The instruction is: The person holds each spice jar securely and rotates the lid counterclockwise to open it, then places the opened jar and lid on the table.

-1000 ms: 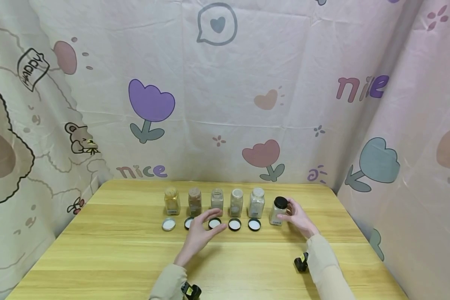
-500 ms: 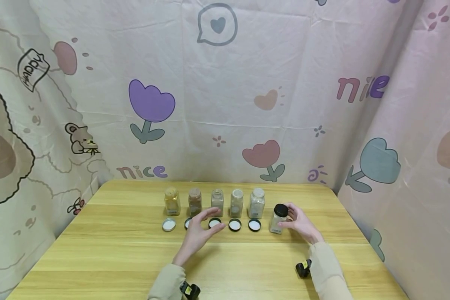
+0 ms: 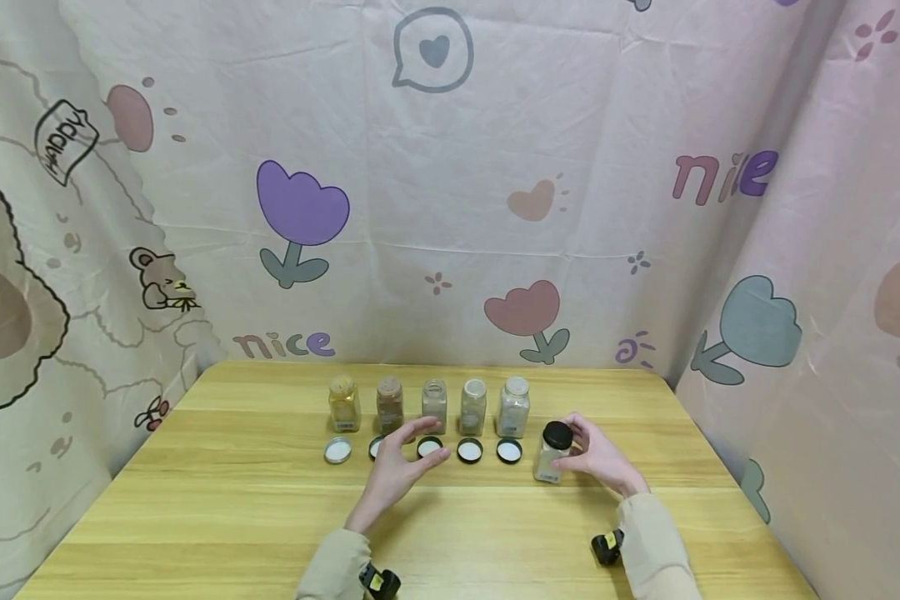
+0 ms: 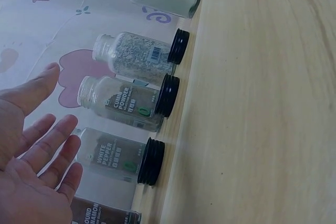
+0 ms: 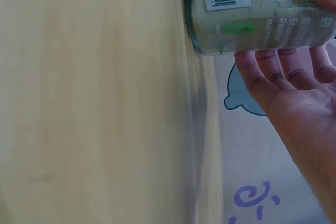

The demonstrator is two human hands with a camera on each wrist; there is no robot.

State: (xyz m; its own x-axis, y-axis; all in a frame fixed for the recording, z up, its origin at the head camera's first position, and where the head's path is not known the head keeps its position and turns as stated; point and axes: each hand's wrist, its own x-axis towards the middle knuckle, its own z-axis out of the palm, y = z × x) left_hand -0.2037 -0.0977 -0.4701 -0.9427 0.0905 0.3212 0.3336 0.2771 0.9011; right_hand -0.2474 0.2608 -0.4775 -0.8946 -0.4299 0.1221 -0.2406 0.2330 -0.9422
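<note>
My right hand (image 3: 603,458) grips a glass seasoning powder jar (image 3: 548,461) with its black lid (image 3: 557,435) on. In the right wrist view the thumb lies on one side of the jar (image 5: 262,24) and the fingers on the other. My left hand (image 3: 396,471) hovers with thumb and fingers spread, holding nothing, in front of the white pepper jar (image 4: 113,156). To the right of that stand an uncapped cumin powder jar (image 3: 473,408) and a jar of pale coarse grains (image 3: 513,408).
A jar of yellow contents (image 3: 344,406) and a ground cinnamon jar (image 3: 390,407) stand at the row's left. Several upturned lids lie before the jars, among them a silvery lid (image 3: 337,450) and a black-rimmed lid (image 3: 508,451). A printed curtain (image 3: 420,317) hangs behind the wooden table (image 3: 217,500).
My right hand has brought the capped seasoning powder jar nearer to me, out of line with the row. My left hand has stayed almost still.
</note>
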